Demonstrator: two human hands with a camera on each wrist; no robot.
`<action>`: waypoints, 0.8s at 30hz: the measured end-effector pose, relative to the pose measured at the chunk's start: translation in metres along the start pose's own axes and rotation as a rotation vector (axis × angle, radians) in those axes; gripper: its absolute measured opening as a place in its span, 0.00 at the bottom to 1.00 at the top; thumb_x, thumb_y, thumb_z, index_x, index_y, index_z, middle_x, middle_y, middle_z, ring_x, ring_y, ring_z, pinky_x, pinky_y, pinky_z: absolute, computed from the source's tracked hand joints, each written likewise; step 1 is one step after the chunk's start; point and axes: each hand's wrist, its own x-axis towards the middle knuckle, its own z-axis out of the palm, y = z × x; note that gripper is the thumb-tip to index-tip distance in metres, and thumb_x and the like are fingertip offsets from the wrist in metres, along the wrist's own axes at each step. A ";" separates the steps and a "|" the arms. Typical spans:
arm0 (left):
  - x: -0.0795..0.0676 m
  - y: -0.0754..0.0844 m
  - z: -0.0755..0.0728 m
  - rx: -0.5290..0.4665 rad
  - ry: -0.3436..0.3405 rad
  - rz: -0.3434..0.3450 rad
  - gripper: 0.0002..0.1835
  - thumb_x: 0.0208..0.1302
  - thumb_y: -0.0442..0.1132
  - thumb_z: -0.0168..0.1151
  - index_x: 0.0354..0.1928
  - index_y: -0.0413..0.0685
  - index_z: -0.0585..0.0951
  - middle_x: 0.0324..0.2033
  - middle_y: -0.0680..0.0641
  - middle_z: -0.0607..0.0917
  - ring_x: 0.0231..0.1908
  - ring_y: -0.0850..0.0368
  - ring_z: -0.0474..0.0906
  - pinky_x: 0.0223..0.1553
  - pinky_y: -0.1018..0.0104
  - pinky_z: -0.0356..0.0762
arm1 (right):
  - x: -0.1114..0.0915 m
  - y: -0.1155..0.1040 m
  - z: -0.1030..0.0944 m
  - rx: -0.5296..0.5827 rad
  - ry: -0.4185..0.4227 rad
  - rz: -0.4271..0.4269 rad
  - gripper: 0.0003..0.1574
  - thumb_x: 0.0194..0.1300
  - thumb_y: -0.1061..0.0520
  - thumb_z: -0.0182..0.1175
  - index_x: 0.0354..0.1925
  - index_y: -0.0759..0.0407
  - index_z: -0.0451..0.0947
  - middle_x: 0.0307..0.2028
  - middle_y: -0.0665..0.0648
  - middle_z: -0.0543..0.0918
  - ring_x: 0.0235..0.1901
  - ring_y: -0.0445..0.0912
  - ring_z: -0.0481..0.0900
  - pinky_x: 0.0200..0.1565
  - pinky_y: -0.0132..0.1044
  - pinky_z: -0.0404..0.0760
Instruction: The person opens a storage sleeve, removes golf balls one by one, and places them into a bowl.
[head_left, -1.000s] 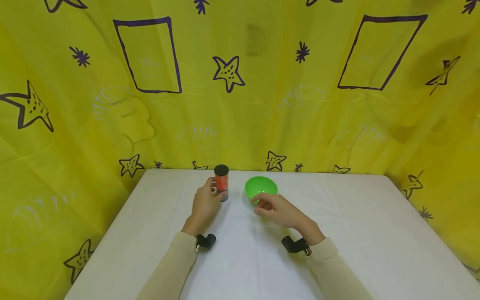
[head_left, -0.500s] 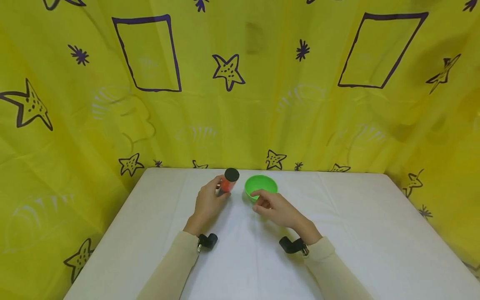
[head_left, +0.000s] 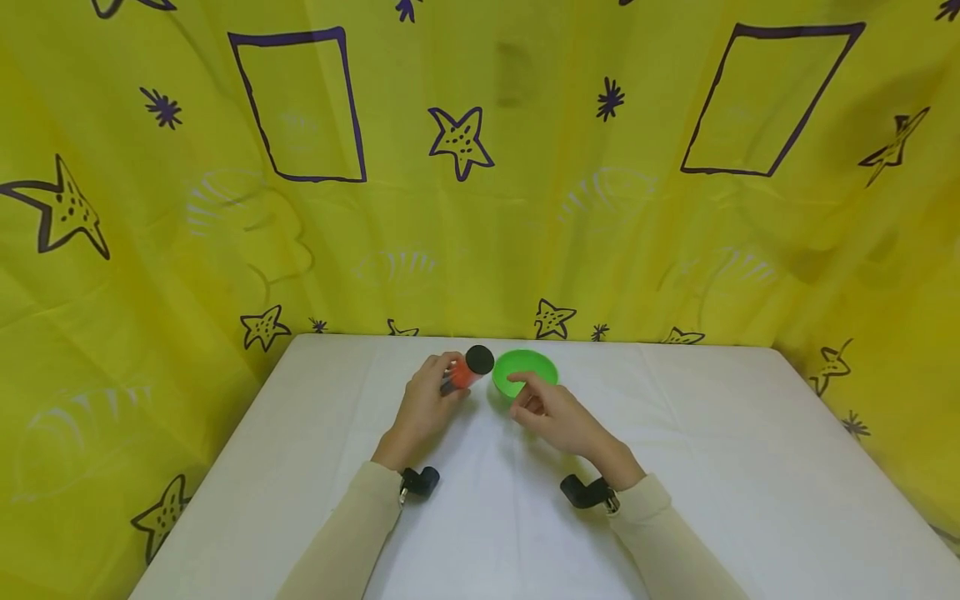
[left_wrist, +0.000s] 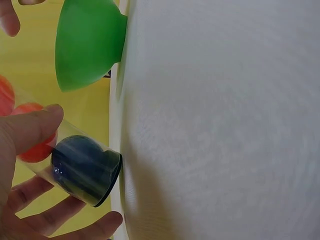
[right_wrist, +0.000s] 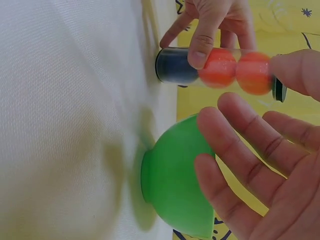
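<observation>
A clear tube (head_left: 464,375) with a black cap (head_left: 480,360) leans to the right, cap end toward the green bowl (head_left: 525,363). My left hand (head_left: 424,403) grips it, thumb on one side and fingers on the other. Through the clear wall show two orange-red balls (right_wrist: 220,67) and a dark blue ball (left_wrist: 77,160) at the base end. The base is close over the white table in the left wrist view. My right hand (head_left: 558,417) hovers at the bowl's near rim with loosely bent fingers and holds nothing. In the right wrist view its thumb (right_wrist: 297,72) overlaps the cap.
A white cloth covers the table (head_left: 480,517). Behind it and along both sides hangs a yellow curtain (head_left: 480,233) printed with dark stars and frames. Each wrist carries a small black camera mount (head_left: 420,482).
The tube stood upright a second ago; my left hand has tipped it rightward, bringing its cap beside the bowl. The bowl stays put, and my right hand has barely moved.
</observation>
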 end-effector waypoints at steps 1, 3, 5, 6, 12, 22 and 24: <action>0.000 0.000 0.000 0.006 0.000 0.003 0.29 0.62 0.36 0.74 0.65 0.56 0.75 0.55 0.45 0.80 0.58 0.43 0.80 0.64 0.44 0.75 | 0.000 0.000 0.000 0.002 0.008 0.006 0.31 0.73 0.58 0.61 0.70 0.61 0.67 0.42 0.54 0.87 0.38 0.43 0.83 0.41 0.34 0.81; 0.000 -0.001 0.001 0.019 0.001 0.013 0.30 0.62 0.37 0.74 0.65 0.56 0.75 0.54 0.45 0.80 0.57 0.43 0.80 0.63 0.44 0.75 | 0.000 0.000 0.000 0.002 0.024 0.011 0.31 0.73 0.58 0.61 0.70 0.61 0.66 0.42 0.54 0.86 0.38 0.43 0.83 0.40 0.34 0.81; 0.000 -0.001 0.001 0.030 0.004 0.022 0.30 0.62 0.37 0.74 0.65 0.57 0.75 0.53 0.46 0.79 0.56 0.44 0.80 0.63 0.45 0.76 | 0.001 0.000 -0.001 -0.001 0.038 0.005 0.32 0.73 0.58 0.61 0.70 0.61 0.66 0.43 0.54 0.86 0.38 0.44 0.84 0.40 0.34 0.81; 0.000 -0.001 0.001 0.033 0.004 0.026 0.30 0.62 0.37 0.74 0.65 0.57 0.75 0.52 0.47 0.79 0.56 0.44 0.80 0.62 0.45 0.76 | 0.001 0.000 -0.001 -0.001 0.044 0.001 0.32 0.73 0.58 0.61 0.70 0.61 0.66 0.43 0.54 0.86 0.38 0.45 0.84 0.40 0.34 0.81; 0.000 0.004 -0.001 0.038 0.016 0.077 0.30 0.62 0.39 0.74 0.65 0.58 0.76 0.51 0.48 0.79 0.53 0.47 0.80 0.60 0.47 0.78 | 0.001 -0.001 -0.005 0.001 0.087 -0.021 0.31 0.72 0.58 0.60 0.70 0.60 0.65 0.42 0.55 0.86 0.38 0.48 0.84 0.41 0.34 0.81; 0.001 0.021 -0.006 0.144 0.034 0.244 0.32 0.58 0.41 0.78 0.65 0.53 0.77 0.50 0.45 0.81 0.50 0.46 0.82 0.54 0.48 0.82 | -0.001 -0.004 -0.012 0.027 0.190 -0.092 0.31 0.72 0.60 0.61 0.69 0.59 0.66 0.42 0.58 0.85 0.37 0.52 0.86 0.40 0.38 0.83; 0.000 0.026 -0.007 0.161 0.038 0.268 0.32 0.58 0.42 0.78 0.64 0.53 0.78 0.49 0.46 0.82 0.49 0.47 0.83 0.53 0.49 0.83 | -0.002 -0.005 -0.013 0.031 0.201 -0.094 0.30 0.72 0.59 0.61 0.69 0.57 0.66 0.42 0.57 0.85 0.36 0.51 0.86 0.39 0.39 0.83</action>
